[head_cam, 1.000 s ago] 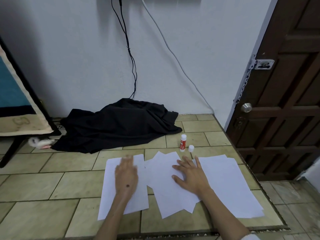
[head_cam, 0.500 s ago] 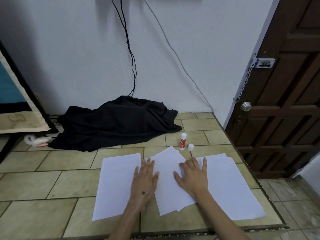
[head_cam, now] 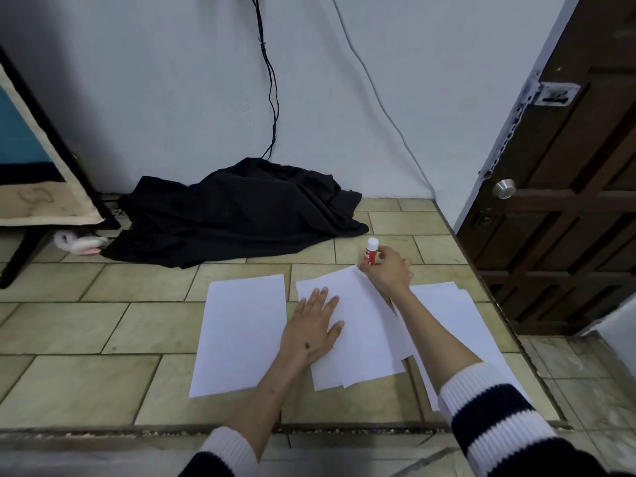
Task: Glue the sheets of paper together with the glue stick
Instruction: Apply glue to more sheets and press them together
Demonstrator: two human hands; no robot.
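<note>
Gripping the glue stick (head_cam: 371, 251) in my right hand (head_cam: 387, 271) — left hand (head_cam: 311, 330) flat, fingers straight, on the middle sheets (head_cam: 364, 325).

R hand (head_cam: 387, 270) grips glue stick (head_cam: 371, 252), seemingly uncapped; L hand (head_cam: 311, 330) flat on paper (head_cam: 361, 318).

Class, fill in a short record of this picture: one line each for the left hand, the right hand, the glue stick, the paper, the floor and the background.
left hand: left hand lies flat, fingers straight, on the middle sheets
right hand: right hand grips the glue stick
glue stick: glue stick red, white top, upright at the sheets' far edge
paper: single sheet at left; overlapping pile at right
floor: tiled floor
background: black cloth against the wall; wooden door at right
</note>
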